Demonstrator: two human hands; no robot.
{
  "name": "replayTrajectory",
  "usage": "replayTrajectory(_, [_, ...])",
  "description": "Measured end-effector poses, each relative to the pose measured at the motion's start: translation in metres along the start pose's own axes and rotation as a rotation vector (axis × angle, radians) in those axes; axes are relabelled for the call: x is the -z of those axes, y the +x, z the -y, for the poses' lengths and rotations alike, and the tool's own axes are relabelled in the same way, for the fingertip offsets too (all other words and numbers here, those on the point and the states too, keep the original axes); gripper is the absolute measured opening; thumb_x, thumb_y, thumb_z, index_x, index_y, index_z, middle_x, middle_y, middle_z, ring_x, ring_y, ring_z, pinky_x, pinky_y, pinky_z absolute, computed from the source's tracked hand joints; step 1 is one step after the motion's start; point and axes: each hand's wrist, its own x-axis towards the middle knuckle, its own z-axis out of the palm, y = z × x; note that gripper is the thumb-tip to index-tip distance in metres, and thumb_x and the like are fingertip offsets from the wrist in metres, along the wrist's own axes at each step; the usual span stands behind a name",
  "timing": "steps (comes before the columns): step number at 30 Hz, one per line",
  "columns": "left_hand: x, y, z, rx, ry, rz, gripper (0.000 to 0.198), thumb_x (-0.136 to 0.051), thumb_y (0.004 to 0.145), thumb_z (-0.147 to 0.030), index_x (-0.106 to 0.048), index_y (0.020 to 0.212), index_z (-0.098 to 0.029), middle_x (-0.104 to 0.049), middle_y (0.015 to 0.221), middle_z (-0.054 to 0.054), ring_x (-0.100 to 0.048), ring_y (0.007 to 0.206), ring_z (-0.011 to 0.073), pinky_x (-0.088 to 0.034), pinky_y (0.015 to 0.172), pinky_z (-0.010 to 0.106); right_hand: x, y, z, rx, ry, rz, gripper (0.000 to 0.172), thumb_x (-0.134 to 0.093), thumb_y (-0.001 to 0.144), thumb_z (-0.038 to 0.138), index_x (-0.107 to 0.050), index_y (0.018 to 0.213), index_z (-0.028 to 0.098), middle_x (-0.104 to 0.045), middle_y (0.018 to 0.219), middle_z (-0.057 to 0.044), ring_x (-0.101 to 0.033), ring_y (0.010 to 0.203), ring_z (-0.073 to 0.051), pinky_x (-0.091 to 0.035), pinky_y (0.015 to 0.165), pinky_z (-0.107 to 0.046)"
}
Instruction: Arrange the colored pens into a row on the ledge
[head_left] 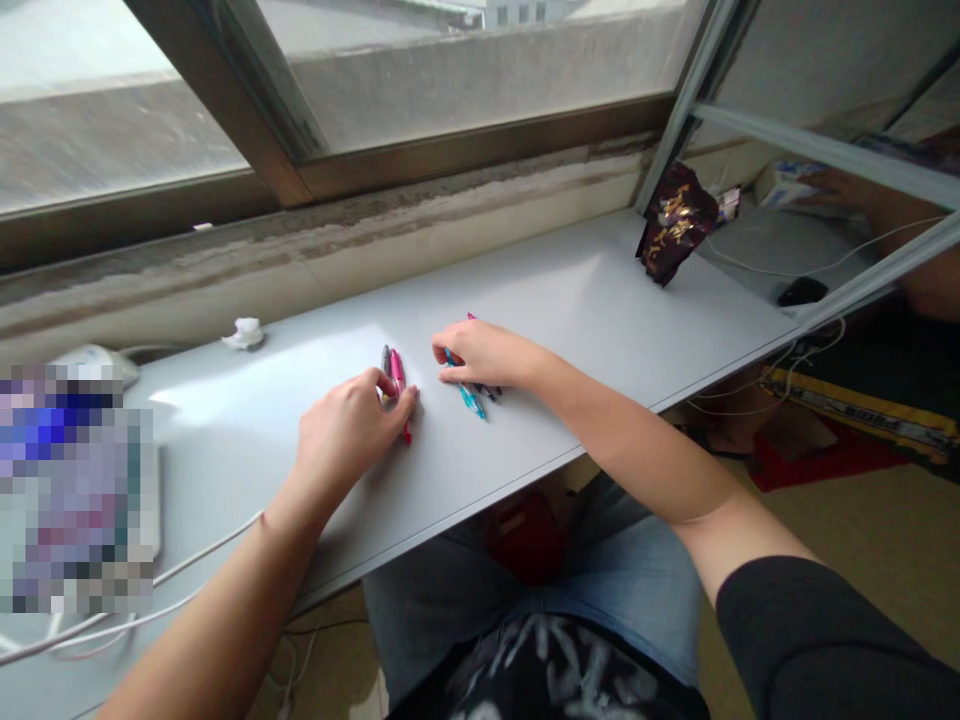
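Gripping a pink pen (397,383) and a grey pen (385,361) in curled fingers, left hand (351,432) | right hand (484,354) just right of it, fingers draped over a teal pen (469,397) beside a dark pen (489,392), pinch unclear | all on a pale grey desk (540,300) below a window (480,80) | crumpled tissue (244,333) left, dark red snack bag (673,222) far right

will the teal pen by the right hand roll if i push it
Probably: the teal pen has a slim, rounded barrel, and the pale shelf looks smooth. It likely feels light, stiff and a bit slippery, being glossy.
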Motion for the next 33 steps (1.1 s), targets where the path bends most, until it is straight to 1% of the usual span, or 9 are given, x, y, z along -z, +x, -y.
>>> replayTrajectory(4, [0.008, 0.000, -0.006, 0.092, -0.008, 0.114, 0.033, -0.057, 0.096, -0.053, -0.071, 0.092, -0.024, -0.075, 0.079, 0.011, -0.072, 0.080, 0.0333, -0.042, 0.065, 0.037, -0.003, 0.001, -0.004, -0.021, -0.038, -0.072, 0.010, -0.073, 0.099, 0.018, -0.074, 0.106, 0.011, -0.076, 0.105, -0.013, -0.064, 0.098, -0.022, -0.040, 0.086, -0.030])
replayTrajectory(9, [0.004, 0.000, -0.003, 0.059, -0.248, -0.029, 0.028, -0.060, 0.092, -0.048, -0.067, 0.081, -0.023, -0.071, 0.068, 0.005, -0.063, 0.063, 0.0219, -0.039, 0.062, 0.033, 0.001, 0.000, 0.002, -0.022, 0.107, -0.168, 0.028, -0.072, 0.103, 0.038, -0.072, 0.092, 0.012, -0.072, 0.090, -0.008, -0.059, 0.084, -0.018, -0.038, 0.079, -0.030])
replayTrajectory(12, [0.003, -0.005, -0.005, -0.055, -0.520, -0.131, 0.028, -0.059, 0.094, -0.046, -0.064, 0.081, -0.022, -0.063, 0.058, -0.002, -0.056, 0.053, 0.0146, -0.041, 0.058, 0.028, 0.004, -0.002, 0.012, -0.032, 0.306, -0.139, 0.047, -0.069, 0.103, 0.053, -0.066, 0.076, 0.014, -0.061, 0.070, -0.001, -0.052, 0.069, -0.013, -0.034, 0.069, -0.029])
replayTrajectory(15, [0.003, -0.011, -0.010, -0.244, -0.728, -0.112, 0.025, -0.059, 0.099, -0.043, -0.061, 0.086, -0.021, -0.064, 0.059, -0.004, -0.056, 0.050, 0.0116, -0.044, 0.054, 0.024, 0.007, -0.004, 0.020, -0.060, 0.563, -0.044, 0.059, -0.065, 0.102, 0.061, -0.055, 0.063, 0.017, -0.042, 0.055, 0.005, -0.040, 0.057, -0.010, -0.027, 0.061, -0.029])
replayTrajectory(19, [-0.001, -0.017, -0.013, -0.443, -0.784, 0.011, 0.020, -0.056, 0.105, -0.038, -0.060, 0.095, -0.021, -0.073, 0.072, 0.000, -0.065, 0.057, 0.0118, -0.051, 0.060, 0.024, 0.007, -0.004, 0.024, -0.045, 0.799, 0.065, 0.059, -0.064, 0.103, 0.040, -0.035, 0.054, 0.022, -0.025, 0.052, 0.009, -0.022, 0.052, -0.007, -0.017, 0.055, -0.030])
replayTrajectory(24, [-0.003, -0.015, -0.011, -0.345, -0.753, -0.034, 0.023, -0.062, 0.102, -0.043, -0.063, 0.105, -0.021, -0.067, 0.067, -0.003, -0.060, 0.057, 0.0128, -0.043, 0.052, 0.022, 0.005, -0.002, 0.024, -0.132, 0.830, -0.107, 0.058, -0.064, 0.100, 0.028, -0.030, 0.054, 0.023, -0.021, 0.051, 0.009, -0.019, 0.051, -0.007, -0.014, 0.053, -0.030])
replayTrajectory(27, [-0.001, -0.013, -0.011, -0.306, -0.706, -0.015, 0.030, -0.057, 0.103, -0.044, -0.064, 0.085, -0.021, -0.066, 0.067, -0.001, -0.059, 0.060, 0.0135, -0.045, 0.059, 0.025, 0.001, 0.003, 0.021, -0.077, 0.888, -0.207, 0.056, -0.060, 0.103, 0.025, -0.031, 0.055, 0.023, -0.023, 0.052, 0.009, -0.020, 0.052, -0.007, -0.015, 0.054, -0.029])
replayTrajectory(30, [0.000, -0.012, -0.013, -0.267, -0.800, 0.056, 0.045, -0.049, 0.107, -0.046, -0.056, 0.070, -0.022, -0.057, 0.061, -0.002, -0.051, 0.057, 0.0128, -0.040, 0.060, 0.027, -0.001, 0.006, 0.016, -0.002, 0.955, -0.200, 0.055, -0.055, 0.105, 0.024, -0.030, 0.057, 0.023, -0.025, 0.051, 0.010, -0.020, 0.051, -0.006, -0.015, 0.054, -0.029])
replayTrajectory(33, [-0.001, -0.012, -0.014, -0.253, -1.028, 0.206, 0.054, -0.048, 0.108, -0.058, -0.046, 0.066, -0.024, -0.043, 0.058, -0.004, -0.037, 0.054, 0.0132, -0.032, 0.054, 0.029, 0.000, 0.004, 0.013, 0.110, 0.976, -0.155, 0.053, -0.057, 0.105, 0.028, -0.030, 0.059, 0.024, -0.024, 0.054, 0.010, -0.019, 0.052, -0.007, -0.013, 0.054, -0.029])
